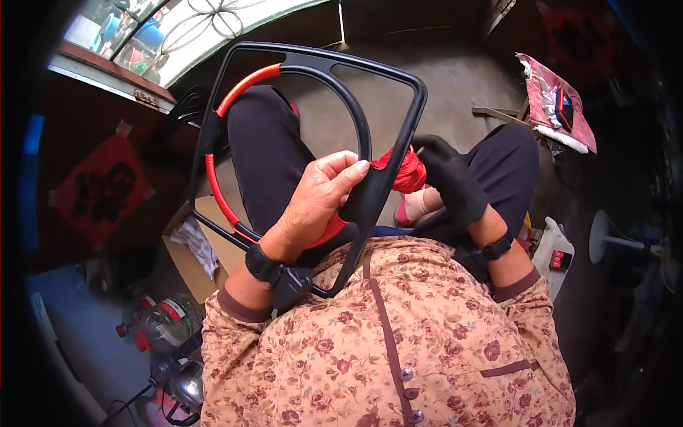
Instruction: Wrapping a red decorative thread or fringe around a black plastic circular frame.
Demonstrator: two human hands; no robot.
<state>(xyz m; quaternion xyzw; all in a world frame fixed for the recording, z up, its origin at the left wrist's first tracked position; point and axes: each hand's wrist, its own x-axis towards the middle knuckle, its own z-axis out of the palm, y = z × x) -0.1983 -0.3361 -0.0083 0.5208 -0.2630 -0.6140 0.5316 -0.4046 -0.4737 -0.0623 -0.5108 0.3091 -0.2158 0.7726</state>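
Observation:
A black frame point(421, 91) with rounded corners is held up above my lap, tilted. Inside it is a black ring point(361, 117), parts of which are closely wrapped in red cord point(249, 84). My bare left hand point(320, 191) grips the ring and frame on their right side, with the thumb on top. Just right of the frame, a bundle of red cord point(407, 172) sits against my right hand point(455, 181), which wears a black glove. The gloved fingers curl around the bundle; their tips are partly hidden behind it and the frame.
An open cardboard box point(220, 242) with a white cloth stands left of my legs, near large clear bottles point(171, 317). A stool with a pink cover point(562, 107) is at far right, a red box point(560, 260) nearer. A window point(135, 50) is upper left.

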